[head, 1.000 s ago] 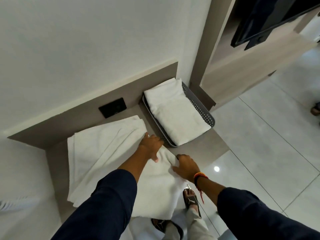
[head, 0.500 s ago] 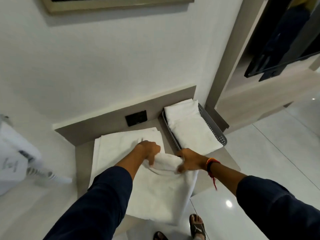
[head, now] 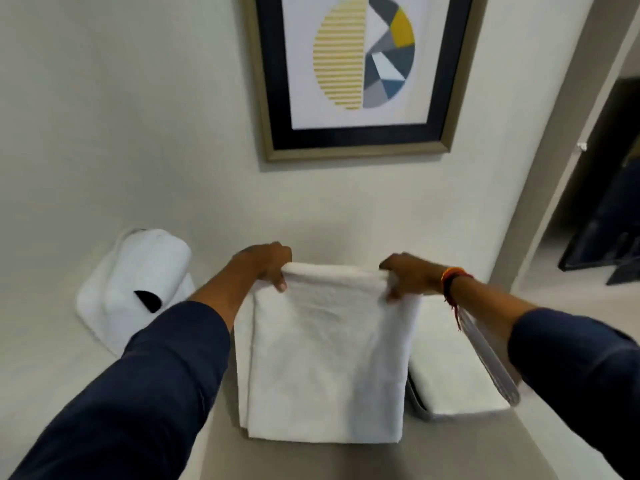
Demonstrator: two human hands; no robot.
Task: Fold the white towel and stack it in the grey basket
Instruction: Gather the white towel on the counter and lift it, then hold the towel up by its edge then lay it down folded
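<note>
A white towel (head: 325,355) hangs in front of me, folded into a tall rectangle, its lower edge near the beige counter. My left hand (head: 266,266) grips its top left corner and my right hand (head: 407,278) grips its top right corner, the top edge stretched between them. The grey basket (head: 491,362) lies to the right, just behind the hanging towel, and holds a folded white towel (head: 450,382). Its left part is hidden by the held towel.
A white bundle of towels (head: 135,289) sits on the counter at the left against the wall. A framed abstract picture (head: 356,71) hangs on the wall above. A dark doorway with a dark object (head: 602,216) opens at the right.
Both hands have lifted the towel off the counter, and it now hangs folded from its top corners. The camera has tilted up, bringing the wall picture into view.
</note>
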